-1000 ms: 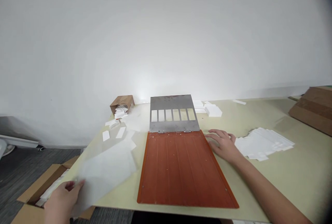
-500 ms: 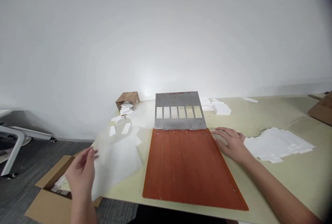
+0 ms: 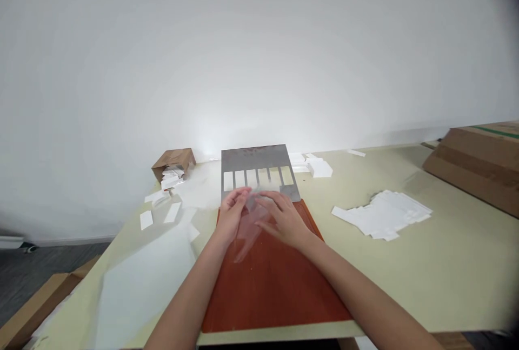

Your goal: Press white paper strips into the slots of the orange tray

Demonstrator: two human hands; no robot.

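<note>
An orange-brown ribbed board [image 3: 267,279] lies in front of me on the pale table [image 3: 446,263]. A grey metal plate [image 3: 259,169] with a row of rectangular slots is hinged at its far edge and lies flat behind it. My left hand [image 3: 232,213] and my right hand [image 3: 284,217] meet over the board's far end, near the hinge. Between them they hold a thin clear film sheet [image 3: 249,228], fingers curled on its edges. The film hangs a little above the board.
A stack of translucent sheets [image 3: 141,279] lies left of the board. Flat white cardboard blanks [image 3: 383,213] are piled to the right. A small tipped brown box [image 3: 172,160] with white pieces sits at the back left, a large brown carton [image 3: 480,163] at the far right.
My left hand has come from the sheet stack at the left to the board with a clear film. My right hand moved left from the board's right edge to meet it.
</note>
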